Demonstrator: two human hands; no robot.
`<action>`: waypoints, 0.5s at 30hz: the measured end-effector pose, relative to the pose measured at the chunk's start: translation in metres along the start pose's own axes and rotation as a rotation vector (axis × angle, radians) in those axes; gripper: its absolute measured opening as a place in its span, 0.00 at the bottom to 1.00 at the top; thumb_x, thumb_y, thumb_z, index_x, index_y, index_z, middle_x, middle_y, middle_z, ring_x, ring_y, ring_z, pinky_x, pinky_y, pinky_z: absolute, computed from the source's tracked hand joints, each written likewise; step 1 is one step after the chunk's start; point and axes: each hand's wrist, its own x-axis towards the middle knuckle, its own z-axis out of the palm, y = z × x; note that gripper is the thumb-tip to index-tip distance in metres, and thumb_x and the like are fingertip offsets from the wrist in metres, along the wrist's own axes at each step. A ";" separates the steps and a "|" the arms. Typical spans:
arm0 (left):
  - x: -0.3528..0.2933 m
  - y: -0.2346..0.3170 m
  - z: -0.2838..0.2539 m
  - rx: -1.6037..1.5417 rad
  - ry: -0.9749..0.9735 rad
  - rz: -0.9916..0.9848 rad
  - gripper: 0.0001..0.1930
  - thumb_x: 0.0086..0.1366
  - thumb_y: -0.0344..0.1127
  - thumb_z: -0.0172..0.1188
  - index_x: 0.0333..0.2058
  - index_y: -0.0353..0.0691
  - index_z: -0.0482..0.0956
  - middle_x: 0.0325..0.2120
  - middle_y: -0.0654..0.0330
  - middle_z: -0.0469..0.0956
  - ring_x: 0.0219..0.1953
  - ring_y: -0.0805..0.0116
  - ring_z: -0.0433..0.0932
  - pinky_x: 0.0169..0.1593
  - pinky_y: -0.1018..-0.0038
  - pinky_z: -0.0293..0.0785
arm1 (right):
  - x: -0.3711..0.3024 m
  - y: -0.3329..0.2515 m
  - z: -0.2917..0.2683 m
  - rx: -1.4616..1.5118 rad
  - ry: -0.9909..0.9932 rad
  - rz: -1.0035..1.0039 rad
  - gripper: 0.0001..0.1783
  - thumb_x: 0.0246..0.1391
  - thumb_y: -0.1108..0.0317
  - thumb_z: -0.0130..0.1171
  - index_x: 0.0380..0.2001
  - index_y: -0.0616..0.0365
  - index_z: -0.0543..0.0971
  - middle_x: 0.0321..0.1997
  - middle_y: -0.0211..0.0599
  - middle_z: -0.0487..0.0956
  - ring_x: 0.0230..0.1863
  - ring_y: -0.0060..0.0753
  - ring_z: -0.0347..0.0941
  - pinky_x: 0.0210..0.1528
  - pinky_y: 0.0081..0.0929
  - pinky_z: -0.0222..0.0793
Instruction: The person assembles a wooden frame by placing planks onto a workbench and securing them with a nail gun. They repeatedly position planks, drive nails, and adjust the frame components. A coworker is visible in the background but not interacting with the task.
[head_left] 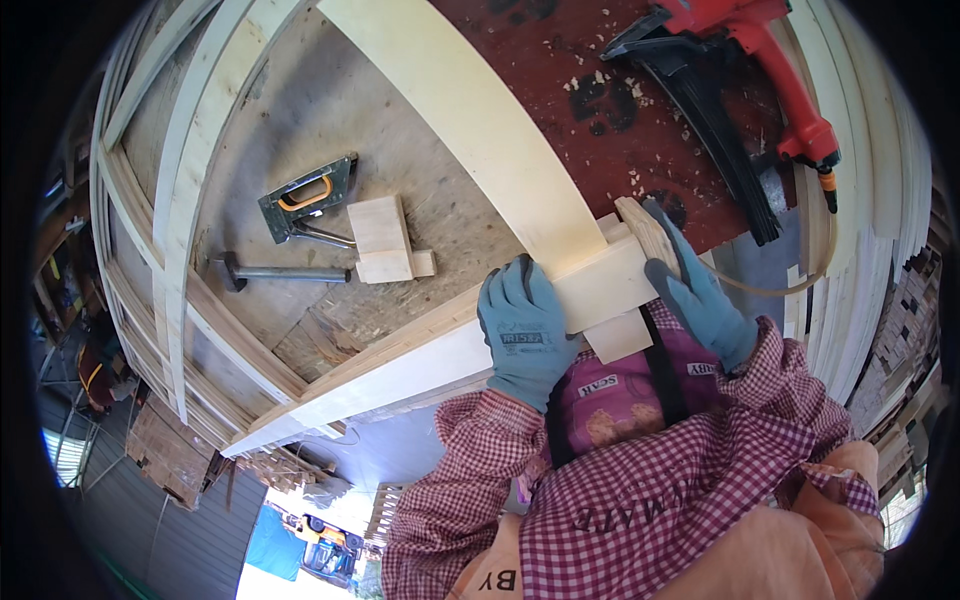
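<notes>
My left hand (528, 325), in a blue-grey work glove, lies over the near wooden rail (390, 385) with its fingers hooked over the top edge. A wide pale board (480, 140) runs from the far side down to this rail and meets it just right of that hand. My right hand (708, 318), gloved alike, grips a short wood block (645, 232) between thumb and fingers at the corner by the rail's right end. A pale flat wood piece (612, 287) lies along the joint there, and a smaller piece (618, 337) sticks out below it.
A red and black nail gun (790, 100) lies on the dark red panel (560, 60), with its hose (790, 290) curving near my right hand. A green staple gun (308, 197), a hammer (290, 273) and wood offcuts (380, 240) lie inside the frame. Stacked strips (870, 200) stand right.
</notes>
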 end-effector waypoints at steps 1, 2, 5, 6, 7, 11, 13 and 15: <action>0.000 0.000 0.002 0.013 0.004 0.001 0.40 0.39 0.43 0.67 0.50 0.28 0.63 0.49 0.44 0.64 0.50 0.46 0.63 0.54 0.54 0.58 | 0.001 0.003 0.000 0.069 0.020 0.020 0.34 0.58 0.64 0.52 0.65 0.61 0.54 0.65 0.42 0.62 0.64 0.39 0.58 0.65 0.32 0.52; 0.000 0.000 0.003 0.026 0.009 -0.004 0.40 0.40 0.44 0.67 0.50 0.28 0.63 0.49 0.44 0.64 0.50 0.46 0.64 0.54 0.54 0.58 | 0.003 0.008 0.000 0.138 0.035 0.039 0.34 0.58 0.63 0.54 0.64 0.61 0.56 0.64 0.41 0.63 0.63 0.37 0.60 0.63 0.32 0.55; -0.001 -0.001 0.001 0.044 -0.021 -0.004 0.42 0.40 0.46 0.67 0.51 0.28 0.62 0.49 0.44 0.64 0.50 0.47 0.64 0.54 0.55 0.59 | -0.002 -0.003 -0.015 0.400 0.119 0.247 0.33 0.56 0.62 0.57 0.62 0.61 0.61 0.60 0.38 0.68 0.57 0.32 0.66 0.55 0.29 0.66; -0.002 -0.001 0.001 0.053 -0.019 -0.007 0.42 0.39 0.46 0.67 0.51 0.28 0.61 0.49 0.44 0.64 0.50 0.47 0.64 0.54 0.55 0.59 | -0.005 -0.007 -0.020 0.497 0.151 0.343 0.32 0.56 0.61 0.58 0.61 0.61 0.63 0.59 0.37 0.69 0.55 0.30 0.68 0.52 0.28 0.70; -0.003 -0.001 0.002 0.061 -0.018 -0.010 0.43 0.39 0.47 0.68 0.51 0.28 0.61 0.49 0.44 0.64 0.50 0.47 0.64 0.54 0.55 0.59 | -0.007 0.003 -0.029 0.492 0.164 0.253 0.32 0.55 0.59 0.59 0.60 0.60 0.65 0.56 0.37 0.71 0.52 0.28 0.71 0.45 0.24 0.75; -0.003 -0.001 0.005 0.111 -0.020 -0.011 0.45 0.38 0.48 0.69 0.52 0.30 0.60 0.48 0.44 0.64 0.50 0.48 0.64 0.54 0.55 0.58 | -0.019 0.017 -0.067 0.668 0.179 0.272 0.31 0.55 0.59 0.58 0.56 0.66 0.63 0.45 0.43 0.76 0.37 0.34 0.78 0.30 0.29 0.79; -0.003 -0.004 0.010 0.120 -0.014 0.007 0.45 0.38 0.48 0.69 0.53 0.30 0.60 0.48 0.45 0.64 0.50 0.48 0.64 0.54 0.56 0.58 | -0.020 0.018 -0.073 0.591 0.203 0.195 0.30 0.54 0.62 0.59 0.56 0.66 0.63 0.43 0.43 0.77 0.35 0.34 0.78 0.29 0.29 0.79; -0.003 -0.004 0.010 0.126 -0.008 0.007 0.46 0.37 0.48 0.69 0.53 0.31 0.59 0.47 0.45 0.65 0.51 0.49 0.63 0.54 0.56 0.58 | -0.022 0.011 -0.077 0.531 0.245 0.168 0.29 0.49 0.72 0.61 0.55 0.63 0.66 0.44 0.39 0.77 0.38 0.33 0.78 0.36 0.27 0.78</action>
